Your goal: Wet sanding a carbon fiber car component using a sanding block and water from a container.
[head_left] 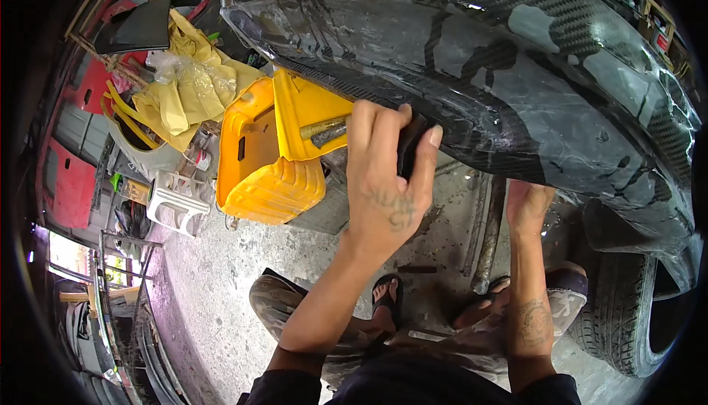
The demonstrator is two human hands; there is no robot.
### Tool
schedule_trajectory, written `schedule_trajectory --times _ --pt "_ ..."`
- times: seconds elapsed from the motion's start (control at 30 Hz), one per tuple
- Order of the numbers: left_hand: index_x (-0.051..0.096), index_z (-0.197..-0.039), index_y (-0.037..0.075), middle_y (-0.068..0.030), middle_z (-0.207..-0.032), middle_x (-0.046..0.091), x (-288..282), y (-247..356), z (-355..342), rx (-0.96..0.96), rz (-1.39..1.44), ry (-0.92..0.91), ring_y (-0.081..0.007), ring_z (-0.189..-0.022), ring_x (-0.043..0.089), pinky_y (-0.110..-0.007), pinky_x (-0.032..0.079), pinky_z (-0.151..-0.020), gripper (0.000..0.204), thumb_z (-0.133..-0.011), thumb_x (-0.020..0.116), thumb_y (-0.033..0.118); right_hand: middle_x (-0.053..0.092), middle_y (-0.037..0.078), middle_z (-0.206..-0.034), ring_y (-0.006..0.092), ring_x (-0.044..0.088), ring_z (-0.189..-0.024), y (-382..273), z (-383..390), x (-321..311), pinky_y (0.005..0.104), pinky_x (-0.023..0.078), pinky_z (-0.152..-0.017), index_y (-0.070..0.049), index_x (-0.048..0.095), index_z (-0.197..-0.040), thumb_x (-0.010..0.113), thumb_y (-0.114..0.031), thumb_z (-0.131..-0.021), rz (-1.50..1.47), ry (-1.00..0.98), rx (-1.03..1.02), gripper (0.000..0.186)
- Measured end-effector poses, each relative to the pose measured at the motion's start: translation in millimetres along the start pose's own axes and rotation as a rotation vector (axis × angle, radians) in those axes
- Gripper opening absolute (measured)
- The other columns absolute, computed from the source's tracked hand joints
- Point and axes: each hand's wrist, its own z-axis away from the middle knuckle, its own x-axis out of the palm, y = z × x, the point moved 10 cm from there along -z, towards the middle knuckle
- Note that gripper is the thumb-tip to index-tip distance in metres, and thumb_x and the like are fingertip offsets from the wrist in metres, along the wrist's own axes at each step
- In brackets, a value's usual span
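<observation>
Ahead of both hands, across the upper right of the head view, a long curved panel was seen, its dark weave-patterned skin broken by smooth grey patches. Its long axis was slanted from the far left down toward the near right, so that its lower edge was brought closer to the body on the right side than on the left. Near the middle of that edge, a dark block was gripped by the left hand, with the thumb on its right and the fingers on its left; whether it was pressed flat against the panel could not be told. Farther right, the right hand was raised beneath the same edge; its fingers were hidden by the panel, so whether they were open or closed could not be told. Of the two, the right hand was placed nearer the panel's right end, on the side of the tyre, and the left hand nearer the yellow crate.
</observation>
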Motion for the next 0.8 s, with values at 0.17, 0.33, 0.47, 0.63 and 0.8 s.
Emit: schedule_trajectory --times 0.17,0.33,0.47,0.63,0.8 --pt "0.055 -0.094 -0.005 -0.0164 -0.091 0.052 -10.5 -23.3 -24.1 0.027 -0.087 0.033 -0.0284 -0.082 0.053 -0.038 0.043 -0.075 0.02 -0.089 0.066 0.011 0.059 0.006 -0.129 0.0213 0.056 -0.12 -10.0 -4.4 4.8 0.0403 0.04 -0.107 -0.005 0.052 -0.132 0.067 -0.024 -0.09 -0.039 -0.041 -0.06 0.049" --pt "0.056 -0.095 -0.005 -0.0169 -0.091 0.052 -5.2 -19.5 -19.7 0.051 0.025 -0.074 -0.0303 -0.083 0.054 -0.037 0.044 -0.075 0.023 -0.089 0.067 0.015 0.058 0.004 -0.13 0.0201 0.056 -0.12 -9.3 -6.6 6.0 0.0394 0.041 -0.106 -0.006 0.051 -0.133 0.068 -0.025 -0.089 -0.004 -0.081 -0.068 0.051" --pt "0.057 -0.095 -0.005 -0.0175 -0.092 0.054 -0.4 -1.3 -8.1 0.07 -0.009 -0.031 -0.0303 -0.081 0.055 -0.037 0.043 -0.074 0.023 -0.089 0.066 0.015 0.058 0.004 -0.13 0.0198 0.055 -0.12 -9.8 -4.7 7.3 0.0395 0.041 -0.106 -0.006 0.051 -0.133 0.069 -0.027 -0.089 -0.023 -0.057 -0.063 0.052" --pt "0.06 -0.098 -0.004 -0.0153 -0.093 0.055 -13.3 -24.7 -26.4 0.024 -0.081 -0.023 -0.0277 -0.085 0.056 -0.034 0.045 -0.077 0.023 -0.087 0.07 0.013 0.057 0.004 -0.132 0.021 0.055 -0.121 -6.6 1.8 1.5 0.0417 0.039 -0.108 -0.004 0.051 -0.133 0.069 -0.028 -0.088 -0.027 -0.061 -0.04 0.054" --pt "0.061 -0.101 -0.004 -0.0144 -0.095 0.056 -2.6 -10.1 -16.3 0.066 -0.009 -0.125 -0.0266 -0.086 0.057 -0.034 0.045 -0.076 0.023 -0.087 0.069 0.013 0.058 0.006 -0.132 0.0216 0.054 -0.122 -5.4 -2.4 -0.9 0.0415 0.038 -0.108 -0.003 0.053 -0.132 0.07 -0.028 -0.088 -0.031 -0.002 -0.04 0.053"
